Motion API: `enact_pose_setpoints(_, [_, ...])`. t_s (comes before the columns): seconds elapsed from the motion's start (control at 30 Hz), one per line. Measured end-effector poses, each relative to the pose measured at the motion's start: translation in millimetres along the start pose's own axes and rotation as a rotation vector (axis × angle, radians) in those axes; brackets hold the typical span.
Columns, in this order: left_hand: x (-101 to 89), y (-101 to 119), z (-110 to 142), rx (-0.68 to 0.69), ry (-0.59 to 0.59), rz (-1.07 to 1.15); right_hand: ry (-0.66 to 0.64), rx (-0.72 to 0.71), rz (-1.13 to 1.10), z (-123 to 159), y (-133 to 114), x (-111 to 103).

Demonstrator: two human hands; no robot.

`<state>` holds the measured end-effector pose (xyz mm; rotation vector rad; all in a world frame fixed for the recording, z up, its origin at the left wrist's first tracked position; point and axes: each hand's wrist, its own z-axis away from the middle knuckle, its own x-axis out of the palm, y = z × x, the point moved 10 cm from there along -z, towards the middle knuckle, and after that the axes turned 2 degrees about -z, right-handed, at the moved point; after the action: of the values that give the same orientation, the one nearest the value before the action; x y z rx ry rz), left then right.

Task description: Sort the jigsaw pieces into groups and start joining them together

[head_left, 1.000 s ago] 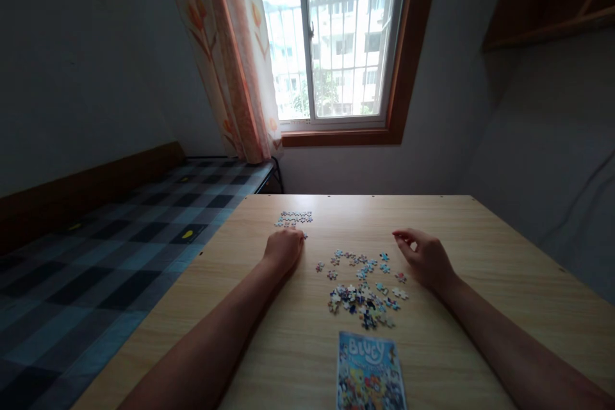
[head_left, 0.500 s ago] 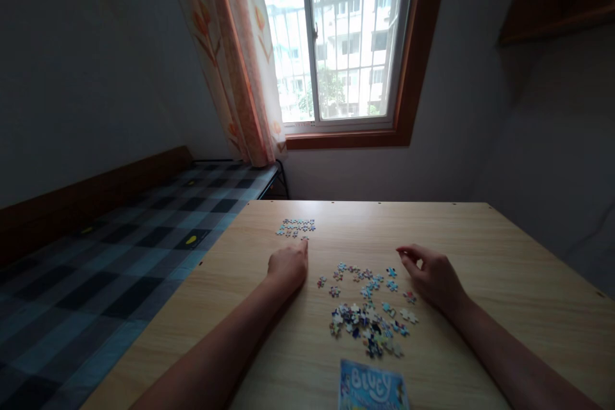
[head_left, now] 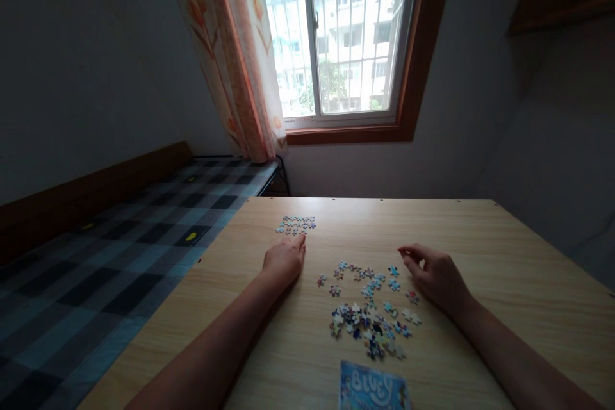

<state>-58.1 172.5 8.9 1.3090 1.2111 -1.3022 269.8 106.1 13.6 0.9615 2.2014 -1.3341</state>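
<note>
My left hand point(head_left: 284, 259) reaches forward on the table, its fingers close together. Under its index fingertip is a small puzzle piece point(head_left: 302, 233), at the lower right of a block of joined puzzle pieces point(head_left: 298, 224) laid in rows. My right hand point(head_left: 435, 271) rests to the right of the loose pieces, fingers curled and the thumb and index tips brought together. Whether anything small sits between those tips I cannot make out. Near it lie blue pieces point(head_left: 394, 284) and a reddish piece point(head_left: 412, 296). A heap of loose puzzle pieces point(head_left: 355, 317) lies between my forearms.
A blue box or card marked "Bluey" point(head_left: 373, 387) lies at the near edge of view. The wooden table point(head_left: 504, 256) stands beside a bed with a checked cover point(head_left: 158, 224). A curtain point(head_left: 230, 64) and a barred window point(head_left: 353, 45) are behind.
My left hand has slid slightly forward and left, bringing the puzzle piece under its fingertip up against the rows. My right hand keeps its curled pose. The view has shifted slightly.
</note>
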Motion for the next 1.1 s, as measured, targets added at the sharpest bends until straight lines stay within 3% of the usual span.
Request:
enact_pose_setpoints(0.53, [-2.2, 1, 1, -0.007, 0.017, -0.004, 0.004, 0.005, 0.014, 0, -2, -3])
enact_pose_setpoints(0.63, [-19.4, 13, 5, 0.087, 0.125, 0.051, 0.002, 0.002, 0.014, 1, -2, -3])
enact_pose_setpoints(0.7, [-29.2, 28, 10, 0.236, 0.168, 0.101, 0.005, 0.007, 0.016, 1, 0, -4])
enact_pose_setpoints(0.8, [-28.0, 53, 24, 0.523, 0.084, 0.152, 0.003, 0.017, 0.019, 1, 3, -4])
enact_pose_setpoints(0.87, [-22.7, 61, 32, 0.628, 0.010, 0.162, 0.000, 0.017, 0.018, 1, 3, -4])
enact_pose_setpoints(0.97, [-16.9, 60, 33, 0.637, -0.036, 0.157, -0.002, 0.012, 0.010, 0, 1, -4])
enact_pose_setpoints(1.1, [-11.7, 55, 25, 0.556, -0.013, 0.091, 0.001, 0.006, 0.010, 0, -1, -5])
